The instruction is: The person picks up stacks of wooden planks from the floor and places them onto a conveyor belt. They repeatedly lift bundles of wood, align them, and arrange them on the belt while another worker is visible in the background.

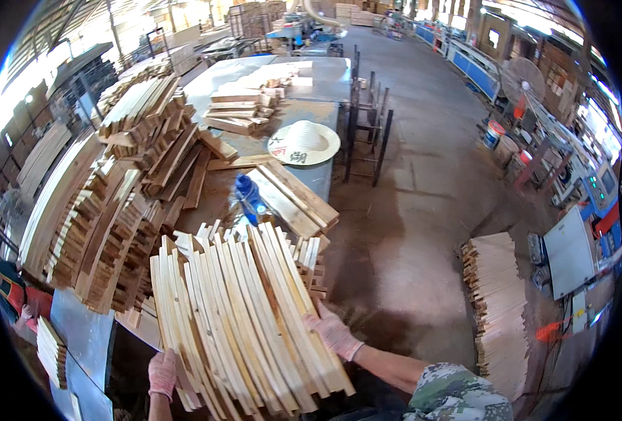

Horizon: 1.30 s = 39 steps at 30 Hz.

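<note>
A broad row of pale wooden strips point(244, 316) lies side by side in front of me, their near ends fanned toward my body. My left hand point(162, 372), in a pink glove, is closed against the left edge near the lower end. On the opposite edge, higher up, my right hand point(333, 333) presses inward in a matching glove, so the strips sit between both hands. Part of each hand's fingers is hidden by the wood. Just beyond the far ends are a blue bottle point(250, 196) and some wider boards point(293, 200).
Tall stacks of lumber point(107, 217) rise on the left. A straw hat point(304, 142) and short wood blocks point(237, 109) rest on the metal table point(332, 77). To its right stands a dark metal rack point(370, 130). More stacked strips point(497, 309) lie on the floor near machinery at right.
</note>
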Motion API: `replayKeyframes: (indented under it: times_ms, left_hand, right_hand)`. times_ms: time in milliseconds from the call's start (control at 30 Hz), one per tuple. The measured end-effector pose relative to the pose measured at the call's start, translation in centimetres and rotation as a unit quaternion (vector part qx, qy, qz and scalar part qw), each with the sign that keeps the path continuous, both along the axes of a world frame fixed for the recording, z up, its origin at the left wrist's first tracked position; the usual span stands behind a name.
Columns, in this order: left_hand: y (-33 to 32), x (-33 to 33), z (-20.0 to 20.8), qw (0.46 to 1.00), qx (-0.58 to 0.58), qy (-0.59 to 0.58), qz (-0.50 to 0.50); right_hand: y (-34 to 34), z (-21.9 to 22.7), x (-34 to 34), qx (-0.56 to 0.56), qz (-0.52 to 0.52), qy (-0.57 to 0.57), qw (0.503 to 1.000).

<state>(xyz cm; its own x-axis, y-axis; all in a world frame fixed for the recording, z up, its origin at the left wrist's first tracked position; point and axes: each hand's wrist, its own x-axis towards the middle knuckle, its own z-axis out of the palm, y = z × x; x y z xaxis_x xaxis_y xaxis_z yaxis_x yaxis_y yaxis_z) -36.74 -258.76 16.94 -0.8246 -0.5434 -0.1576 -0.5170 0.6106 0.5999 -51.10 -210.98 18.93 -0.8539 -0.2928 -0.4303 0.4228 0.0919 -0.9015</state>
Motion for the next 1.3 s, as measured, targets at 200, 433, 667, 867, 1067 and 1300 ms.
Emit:
replayKeyframes:
  times_ms: [200,433,667,867,1067,1300]
  left_hand:
    - [1.1,3.8,-3.8,0.891,0.377,0.207,0.149]
    - [-1.3,2.3,-9.1,0.745,0.639,0.179,0.071]
    - [-2.4,-0.8,-7.9,0.729,0.670,0.116,0.073]
    - [0.0,0.4,-4.9,0.713,0.679,0.153,0.080]
    - [2.4,4.0,-1.4,0.779,0.583,0.226,0.042]
    - [10.6,12.5,6.7,0.798,0.500,0.326,0.087]
  right_hand:
    - [0.2,-3.7,-1.7,-0.081,0.014,0.027,0.996]
    - [0.0,-3.5,-5.2,-0.060,0.068,-0.045,0.995]
    - [-0.6,-5.8,-6.2,-0.167,0.034,-0.082,0.982]
    - [1.0,-5.8,-6.0,-0.169,0.044,-0.079,0.981]
    - [2.0,-2.0,-4.1,-0.193,0.040,-0.108,0.974]
    - [4.3,-4.2,-5.6,-0.258,0.145,-0.095,0.951]
